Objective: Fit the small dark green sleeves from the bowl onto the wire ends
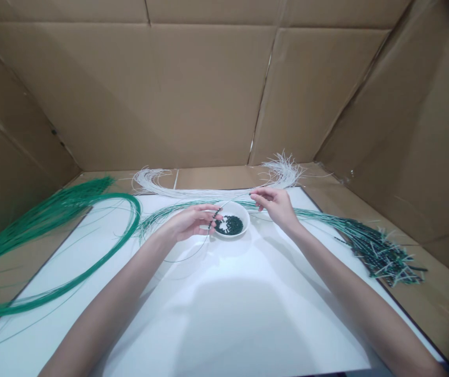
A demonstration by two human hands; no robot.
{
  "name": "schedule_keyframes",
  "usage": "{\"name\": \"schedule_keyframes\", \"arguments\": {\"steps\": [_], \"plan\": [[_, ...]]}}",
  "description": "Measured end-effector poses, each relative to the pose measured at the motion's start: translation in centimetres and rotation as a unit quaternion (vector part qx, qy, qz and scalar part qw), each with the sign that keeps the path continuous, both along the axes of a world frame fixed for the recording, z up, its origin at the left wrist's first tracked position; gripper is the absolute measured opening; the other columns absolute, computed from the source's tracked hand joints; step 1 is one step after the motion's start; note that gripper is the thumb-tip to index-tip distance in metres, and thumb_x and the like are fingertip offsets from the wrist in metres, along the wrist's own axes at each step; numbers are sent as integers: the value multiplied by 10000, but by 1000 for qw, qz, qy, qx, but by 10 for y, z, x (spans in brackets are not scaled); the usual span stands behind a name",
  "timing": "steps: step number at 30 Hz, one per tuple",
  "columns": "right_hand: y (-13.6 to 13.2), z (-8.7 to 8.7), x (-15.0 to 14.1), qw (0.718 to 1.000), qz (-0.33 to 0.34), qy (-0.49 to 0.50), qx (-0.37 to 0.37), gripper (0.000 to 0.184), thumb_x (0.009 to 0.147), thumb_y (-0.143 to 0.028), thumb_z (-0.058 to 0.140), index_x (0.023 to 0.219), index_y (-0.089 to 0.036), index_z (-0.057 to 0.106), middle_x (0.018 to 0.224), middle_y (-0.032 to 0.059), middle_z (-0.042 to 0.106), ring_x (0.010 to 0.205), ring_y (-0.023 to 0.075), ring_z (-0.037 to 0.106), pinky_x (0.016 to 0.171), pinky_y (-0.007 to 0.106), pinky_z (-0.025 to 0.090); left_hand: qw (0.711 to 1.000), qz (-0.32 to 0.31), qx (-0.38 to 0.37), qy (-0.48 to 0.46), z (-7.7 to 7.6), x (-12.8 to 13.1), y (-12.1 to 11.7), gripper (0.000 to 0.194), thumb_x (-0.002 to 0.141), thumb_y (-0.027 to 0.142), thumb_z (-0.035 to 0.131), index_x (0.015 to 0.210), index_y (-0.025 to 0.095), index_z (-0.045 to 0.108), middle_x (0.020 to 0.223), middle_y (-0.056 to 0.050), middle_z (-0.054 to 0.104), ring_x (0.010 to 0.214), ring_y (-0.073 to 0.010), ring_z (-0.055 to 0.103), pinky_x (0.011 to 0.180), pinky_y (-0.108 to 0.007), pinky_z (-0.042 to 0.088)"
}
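Observation:
A thin strand [187,258] with several dark beads [213,218] on it runs through the fingers of my left hand [193,222], which is closed around the beaded stretch. Above and right of the bowl, my right hand [274,205] pinches the strand's other end, where a small dark bit shows at the fingertips. Between my hands stands a white bowl [247,220] holding loose dark green beads [231,225]. My left fingers overlap the bowl's left rim in view; whether they touch it I cannot tell.
Green strands [130,230] curve across the left of the white table [232,324]. White strands [208,193] lie along its far edge. At right, a bundle of beaded green strands [385,256] hangs over the edge. Cardboard walls [208,94] enclose the back and sides.

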State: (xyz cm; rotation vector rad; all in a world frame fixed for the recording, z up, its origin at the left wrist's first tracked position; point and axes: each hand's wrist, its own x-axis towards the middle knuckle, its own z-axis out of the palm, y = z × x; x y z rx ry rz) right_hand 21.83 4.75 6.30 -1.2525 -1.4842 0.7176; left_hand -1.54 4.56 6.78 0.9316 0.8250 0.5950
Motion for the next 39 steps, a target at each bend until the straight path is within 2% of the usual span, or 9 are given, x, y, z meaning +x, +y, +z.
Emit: {"name": "schedule_keyframes", "arguments": {"steps": [13,18,24,30,33,39], "plan": [[0,4,1,1000,-9,15,-11,243,613,-350,616,704,-126,631,632,36,598,459,91,475,428,228,419,1000,14,1,5,-1,2,1,231,648,58,585,867,129,604,931,-86,627,686,-114,587,692,-271,486],[1,2,1,1000,-9,12,-11,252,618,-342,612,726,-116,640,633,41,599,470,94,477,431,228,420,1000,12,20,17,1,1,-1,182,684,176,612,860,133,605,940,-82,621,692,-109,573,681,-255,477],[-1,2,0,1000,-1,-4,-10,254,630,-333,608,750,-115,655,619,42,603,477,99,482,445,233,429,1000,15,19,19,-1,3,-1,147,678,218,629,788,129,590,859,-60,623,606,-66,511,622,-211,447],[-3,2,-1,999,41,-5,-4,249,653,-304,584,811,-136,677,748,70,656,590,131,540,472,230,450,999,30,14,12,-5,3,1,105,670,206,597,727,132,549,699,-12,579,491,-36,427,493,-166,381],[-4,3,-2,999,41,-6,-6,245,661,-285,567,828,-148,682,786,73,661,636,144,553,476,227,459,999,31,20,12,-7,3,2,107,673,217,589,717,131,541,689,-7,564,485,-32,418,488,-164,374],[-5,4,-4,1000,31,-4,3,208,649,-238,554,778,-134,680,733,63,652,583,124,538,465,222,456,998,29,46,43,-8,2,2,150,669,255,607,719,126,547,715,-20,567,519,-46,457,523,-179,384]]}}
